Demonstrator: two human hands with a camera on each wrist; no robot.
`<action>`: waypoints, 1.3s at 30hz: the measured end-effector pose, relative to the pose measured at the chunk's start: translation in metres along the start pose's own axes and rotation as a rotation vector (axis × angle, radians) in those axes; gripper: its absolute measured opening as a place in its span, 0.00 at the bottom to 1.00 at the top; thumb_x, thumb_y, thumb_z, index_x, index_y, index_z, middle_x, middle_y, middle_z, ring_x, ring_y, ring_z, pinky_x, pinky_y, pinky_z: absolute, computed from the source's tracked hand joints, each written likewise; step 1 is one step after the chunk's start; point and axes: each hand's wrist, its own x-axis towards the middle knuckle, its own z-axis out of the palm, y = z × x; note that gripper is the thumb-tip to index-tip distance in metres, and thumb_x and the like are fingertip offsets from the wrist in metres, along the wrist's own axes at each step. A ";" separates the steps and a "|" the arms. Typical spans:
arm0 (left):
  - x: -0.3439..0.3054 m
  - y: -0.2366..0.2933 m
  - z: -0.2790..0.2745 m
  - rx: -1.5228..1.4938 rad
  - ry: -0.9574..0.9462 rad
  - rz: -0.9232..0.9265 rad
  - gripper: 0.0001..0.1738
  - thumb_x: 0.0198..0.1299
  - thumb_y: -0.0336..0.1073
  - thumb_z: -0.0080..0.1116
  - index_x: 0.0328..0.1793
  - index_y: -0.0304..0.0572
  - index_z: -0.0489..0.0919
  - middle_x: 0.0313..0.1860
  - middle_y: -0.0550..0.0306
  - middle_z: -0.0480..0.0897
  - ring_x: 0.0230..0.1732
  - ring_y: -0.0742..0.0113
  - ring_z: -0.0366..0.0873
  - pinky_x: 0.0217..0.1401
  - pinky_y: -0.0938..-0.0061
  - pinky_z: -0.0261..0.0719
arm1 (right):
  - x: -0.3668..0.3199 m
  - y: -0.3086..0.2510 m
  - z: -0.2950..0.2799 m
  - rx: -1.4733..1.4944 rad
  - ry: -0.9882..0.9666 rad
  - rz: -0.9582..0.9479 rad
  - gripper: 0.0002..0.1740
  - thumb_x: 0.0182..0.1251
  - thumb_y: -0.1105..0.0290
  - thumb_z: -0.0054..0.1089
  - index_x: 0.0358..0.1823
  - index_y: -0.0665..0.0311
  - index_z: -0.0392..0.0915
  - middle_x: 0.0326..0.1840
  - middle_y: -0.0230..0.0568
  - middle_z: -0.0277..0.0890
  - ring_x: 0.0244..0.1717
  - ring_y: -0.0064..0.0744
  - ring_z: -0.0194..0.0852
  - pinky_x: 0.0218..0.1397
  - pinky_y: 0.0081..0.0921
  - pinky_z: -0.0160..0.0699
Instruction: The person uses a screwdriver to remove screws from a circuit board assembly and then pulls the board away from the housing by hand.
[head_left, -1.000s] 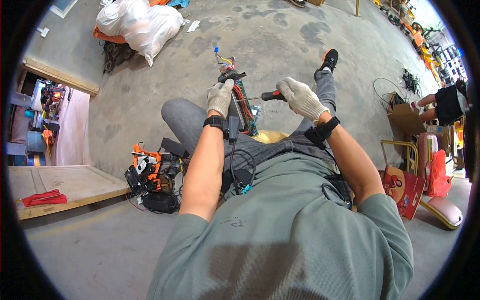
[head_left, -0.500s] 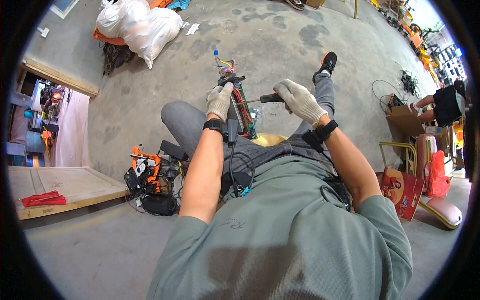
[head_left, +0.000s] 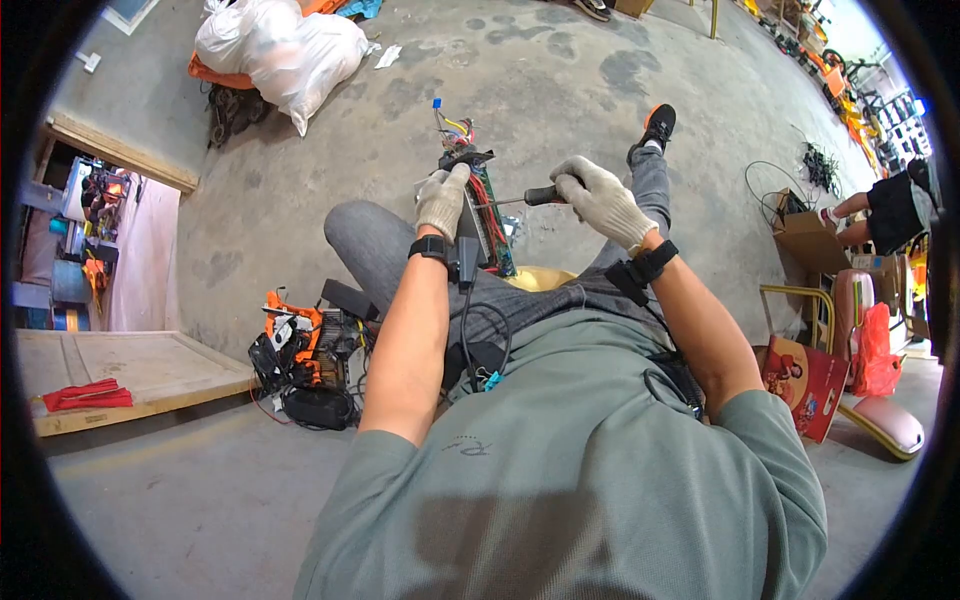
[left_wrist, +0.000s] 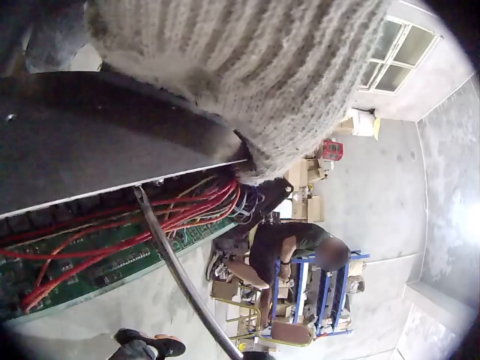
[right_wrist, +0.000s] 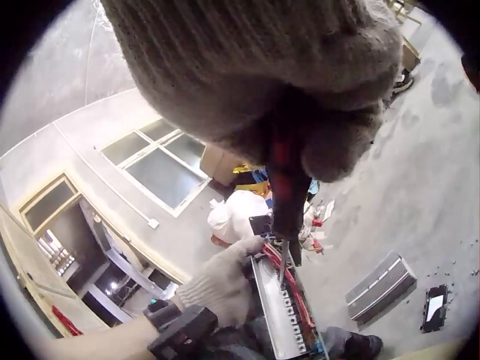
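My gloved left hand (head_left: 440, 200) grips a long electronic unit at its far end, over the edge of a dark metal plate (left_wrist: 90, 142). Beside the plate runs a green circuit board (left_wrist: 97, 262) crossed by red wires (left_wrist: 187, 214). In my gloved right hand (head_left: 605, 203) is a screwdriver (head_left: 543, 196) with a red and black handle, its shaft pointing left. The left wrist view puts the screwdriver's tip right at the plate's edge, over the wires. Loose wires with a blue connector (head_left: 437, 103) stick out past the far end of the unit.
An orange and black machine (head_left: 300, 340) stands on the floor left of my knee. White sacks (head_left: 280, 50) lie at the far left. A red box (head_left: 803, 385) and an open carton (head_left: 812, 240) are at the right, near another person. A grey casing (right_wrist: 381, 287) lies on the floor.
The screwdriver handle has turned in my right hand; its red part, facing up earlier, no longer shows in the head view. My left hand and the unit stay nearly in place.
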 end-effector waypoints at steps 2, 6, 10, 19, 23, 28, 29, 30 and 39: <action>0.003 -0.003 0.001 0.032 -0.005 -0.005 0.39 0.69 0.70 0.58 0.55 0.38 0.90 0.54 0.37 0.92 0.60 0.40 0.87 0.64 0.54 0.79 | 0.004 0.020 0.006 -0.008 0.061 -0.158 0.20 0.83 0.57 0.62 0.64 0.63 0.81 0.45 0.41 0.87 0.34 0.24 0.86 0.41 0.25 0.86; 0.003 -0.003 0.001 0.053 -0.002 -0.017 0.39 0.68 0.71 0.58 0.56 0.38 0.90 0.55 0.37 0.91 0.61 0.40 0.87 0.65 0.54 0.79 | -0.005 0.003 0.006 -0.036 0.086 -0.139 0.20 0.83 0.56 0.61 0.64 0.64 0.81 0.46 0.42 0.87 0.36 0.24 0.86 0.41 0.26 0.86; -0.001 0.001 0.001 0.043 0.014 0.006 0.40 0.69 0.72 0.57 0.57 0.39 0.90 0.56 0.36 0.91 0.62 0.38 0.87 0.66 0.52 0.79 | -0.008 -0.030 -0.011 0.171 -0.078 0.364 0.21 0.80 0.58 0.66 0.64 0.64 0.81 0.47 0.41 0.87 0.41 0.23 0.86 0.46 0.25 0.86; -0.004 0.008 -0.003 0.111 0.017 0.035 0.43 0.73 0.75 0.51 0.57 0.38 0.90 0.55 0.32 0.90 0.60 0.35 0.86 0.64 0.50 0.79 | -0.006 0.001 0.006 0.086 0.096 -0.172 0.21 0.82 0.57 0.64 0.63 0.67 0.81 0.51 0.48 0.90 0.43 0.31 0.92 0.52 0.32 0.89; -0.002 0.004 0.002 0.064 0.066 0.073 0.44 0.74 0.75 0.49 0.58 0.37 0.90 0.54 0.32 0.90 0.59 0.35 0.86 0.63 0.50 0.79 | -0.013 -0.029 -0.005 0.203 0.036 0.179 0.21 0.83 0.57 0.62 0.64 0.66 0.81 0.47 0.43 0.87 0.42 0.26 0.89 0.48 0.28 0.87; 0.006 -0.002 0.002 0.054 0.079 0.030 0.37 0.74 0.66 0.54 0.59 0.37 0.89 0.53 0.35 0.91 0.58 0.39 0.87 0.61 0.53 0.79 | -0.008 -0.008 -0.007 0.190 -0.136 0.254 0.20 0.84 0.59 0.61 0.66 0.66 0.79 0.42 0.37 0.84 0.39 0.20 0.86 0.42 0.22 0.85; 0.004 -0.002 0.002 -0.005 0.054 0.019 0.34 0.73 0.63 0.55 0.59 0.37 0.90 0.53 0.37 0.92 0.57 0.41 0.88 0.60 0.54 0.80 | -0.008 -0.002 -0.003 0.165 -0.065 0.153 0.21 0.84 0.59 0.62 0.67 0.66 0.79 0.43 0.37 0.84 0.39 0.20 0.86 0.43 0.22 0.85; 0.008 -0.007 0.003 -0.005 0.054 0.019 0.34 0.73 0.63 0.55 0.59 0.37 0.90 0.53 0.37 0.92 0.57 0.41 0.88 0.60 0.54 0.80 | -0.008 0.005 0.002 0.141 0.006 0.053 0.21 0.83 0.60 0.63 0.67 0.66 0.79 0.43 0.37 0.84 0.39 0.21 0.86 0.44 0.22 0.85; 0.013 -0.011 0.003 -0.078 0.002 0.019 0.29 0.72 0.54 0.60 0.63 0.36 0.88 0.49 0.51 0.90 0.46 0.61 0.85 0.52 0.63 0.81 | -0.013 -0.030 -0.009 0.194 -0.056 0.372 0.25 0.77 0.57 0.67 0.67 0.65 0.80 0.51 0.43 0.89 0.46 0.30 0.91 0.52 0.29 0.89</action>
